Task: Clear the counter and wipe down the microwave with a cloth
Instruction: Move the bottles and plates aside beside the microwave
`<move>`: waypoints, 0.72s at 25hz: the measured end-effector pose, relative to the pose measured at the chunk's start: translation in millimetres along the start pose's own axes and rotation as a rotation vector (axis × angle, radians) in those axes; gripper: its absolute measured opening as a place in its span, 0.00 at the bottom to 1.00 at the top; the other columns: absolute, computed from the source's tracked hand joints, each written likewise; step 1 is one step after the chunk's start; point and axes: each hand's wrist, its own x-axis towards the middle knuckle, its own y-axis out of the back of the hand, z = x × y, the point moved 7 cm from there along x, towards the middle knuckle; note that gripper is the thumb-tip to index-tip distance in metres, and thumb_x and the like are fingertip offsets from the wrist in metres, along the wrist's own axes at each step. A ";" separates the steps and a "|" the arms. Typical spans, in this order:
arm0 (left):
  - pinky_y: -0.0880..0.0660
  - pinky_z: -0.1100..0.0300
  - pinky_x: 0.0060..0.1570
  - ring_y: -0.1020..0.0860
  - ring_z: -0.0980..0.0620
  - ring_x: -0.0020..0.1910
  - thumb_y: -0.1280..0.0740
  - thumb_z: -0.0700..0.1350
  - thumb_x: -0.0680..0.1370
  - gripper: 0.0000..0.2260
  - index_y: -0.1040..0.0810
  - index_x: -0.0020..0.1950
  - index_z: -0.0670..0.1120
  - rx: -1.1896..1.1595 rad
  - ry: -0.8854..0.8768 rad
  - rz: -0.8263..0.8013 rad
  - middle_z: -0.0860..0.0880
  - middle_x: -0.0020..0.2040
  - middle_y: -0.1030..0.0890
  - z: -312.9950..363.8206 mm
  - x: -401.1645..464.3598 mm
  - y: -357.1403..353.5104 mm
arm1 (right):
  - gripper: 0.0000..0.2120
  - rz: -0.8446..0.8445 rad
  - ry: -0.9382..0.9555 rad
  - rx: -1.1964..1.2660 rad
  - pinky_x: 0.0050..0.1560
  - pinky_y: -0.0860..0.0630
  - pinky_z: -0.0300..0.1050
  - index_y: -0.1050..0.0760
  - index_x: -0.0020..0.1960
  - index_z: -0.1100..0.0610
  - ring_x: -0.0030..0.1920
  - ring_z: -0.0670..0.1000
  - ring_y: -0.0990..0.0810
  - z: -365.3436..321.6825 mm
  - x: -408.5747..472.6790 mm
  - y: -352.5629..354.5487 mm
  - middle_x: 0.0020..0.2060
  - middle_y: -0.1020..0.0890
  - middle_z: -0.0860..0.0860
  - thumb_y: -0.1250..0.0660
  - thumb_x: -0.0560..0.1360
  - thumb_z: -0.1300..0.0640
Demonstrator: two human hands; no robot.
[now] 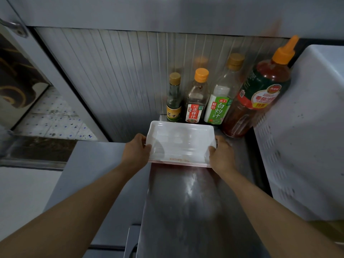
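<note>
A stack of white rectangular plastic trays [180,142] is gripped at its two short ends, the left hand [135,151] and right hand [222,155] each closed over a rim. Its long axis runs from hand to hand, open face upward, above the stainless steel counter [186,202]. Four sauce bottles [214,101] stand just beyond the hands.

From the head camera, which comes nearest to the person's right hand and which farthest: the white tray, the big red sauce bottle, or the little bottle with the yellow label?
1. White tray: gripped by the right hand at its right edge.
2. Big red sauce bottle: just behind the hand, beside the white microwave.
3. Little yellow-label bottle: leftmost in the row, behind the tray's left part.
</note>
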 end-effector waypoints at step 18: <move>0.30 0.48 0.63 0.31 0.43 0.66 0.32 0.48 0.74 0.29 0.39 0.72 0.47 0.583 -0.414 -0.172 0.44 0.68 0.31 98.5 -96.6 91.5 | 0.31 -0.149 0.236 -0.331 0.69 0.39 0.48 0.40 0.71 0.54 0.68 0.57 0.39 -84.5 -118.0 93.9 0.68 0.34 0.55 0.32 0.72 0.55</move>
